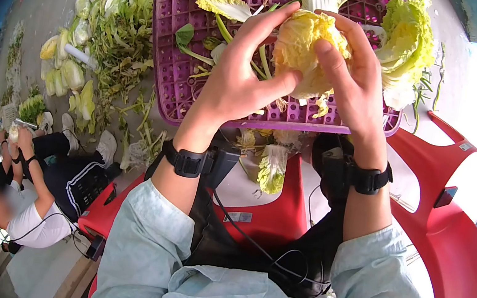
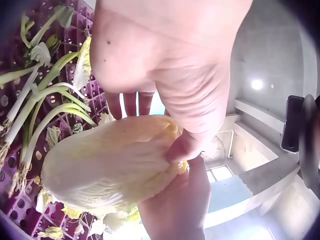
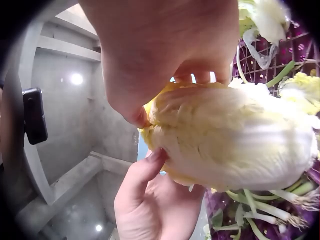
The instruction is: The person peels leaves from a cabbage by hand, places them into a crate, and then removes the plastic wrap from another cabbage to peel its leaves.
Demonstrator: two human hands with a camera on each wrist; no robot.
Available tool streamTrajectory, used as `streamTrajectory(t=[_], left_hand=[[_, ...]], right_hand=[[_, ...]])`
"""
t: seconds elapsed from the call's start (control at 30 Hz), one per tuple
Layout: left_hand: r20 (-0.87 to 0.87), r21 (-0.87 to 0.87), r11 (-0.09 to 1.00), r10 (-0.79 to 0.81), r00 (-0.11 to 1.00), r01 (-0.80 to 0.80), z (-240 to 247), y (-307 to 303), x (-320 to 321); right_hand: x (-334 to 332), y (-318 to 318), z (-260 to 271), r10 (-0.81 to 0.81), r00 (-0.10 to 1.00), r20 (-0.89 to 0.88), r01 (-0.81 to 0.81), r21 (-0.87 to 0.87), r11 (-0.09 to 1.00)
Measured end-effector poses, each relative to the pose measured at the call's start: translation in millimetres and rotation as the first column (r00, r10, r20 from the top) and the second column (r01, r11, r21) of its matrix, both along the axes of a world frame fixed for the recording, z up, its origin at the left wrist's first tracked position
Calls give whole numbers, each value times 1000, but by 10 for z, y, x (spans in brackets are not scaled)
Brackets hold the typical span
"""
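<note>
A pale yellow napa cabbage head [image 1: 306,50] is held up between both hands over a purple plastic crate [image 1: 178,27]. My left hand [image 1: 250,70] grips its left side, thumb pressed on the leaves and fingers curled behind. My right hand [image 1: 351,67] grips the right side, thumb on the front. The left wrist view shows the cabbage [image 2: 107,162] under the left palm, thumb [image 2: 187,145] on its leafy end. In the right wrist view the cabbage [image 3: 232,137] fills the middle, pinched by the right thumb [image 3: 137,112], with the left hand [image 3: 150,200] below.
The crate holds loose cabbage leaves [image 1: 224,3], green stalks [image 1: 226,28] and another opened cabbage [image 1: 407,48]. Red plastic chairs [image 1: 450,232] stand below and right. A pile of trimmed leaves and cabbages [image 1: 107,34] lies on the floor at left. Another person [image 1: 31,197] sits lower left.
</note>
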State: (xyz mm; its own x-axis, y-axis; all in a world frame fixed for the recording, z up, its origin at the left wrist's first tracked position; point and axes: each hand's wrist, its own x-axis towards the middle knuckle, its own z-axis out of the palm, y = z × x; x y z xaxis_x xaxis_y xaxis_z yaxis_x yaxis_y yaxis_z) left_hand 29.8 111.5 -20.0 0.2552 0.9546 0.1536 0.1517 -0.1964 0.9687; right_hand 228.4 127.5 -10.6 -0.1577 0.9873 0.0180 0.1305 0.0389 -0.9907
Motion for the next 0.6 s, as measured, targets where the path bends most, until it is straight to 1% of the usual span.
streamTrajectory(t=[0.1,0.2,0.3,0.4,0.5,0.6], left_hand=[[167,-99,995,8,986,9,-33,-3,-20],[151,-54,993,112,982,-105,-47,-18,34],[30,48,985,166,986,-168,-57,-23,43],[-86,17,983,181,980,-180,-18,-49,41],[-209,205,961,227,951,-184,-62,-53,32],[-133,357,908,280,951,-218,-36,-11,73]], right_hand=[[19,8,-3,2,1000,-9,-2,-13,1000],[18,14,-22,-7,1000,-11,7,-2,1000],[30,9,-33,-21,1000,17,21,-2,1000],[29,9,-30,-32,999,33,32,-6,999],[23,5,-39,-43,999,26,43,-9,999],[2,10,-56,-44,999,10,44,8,999]])
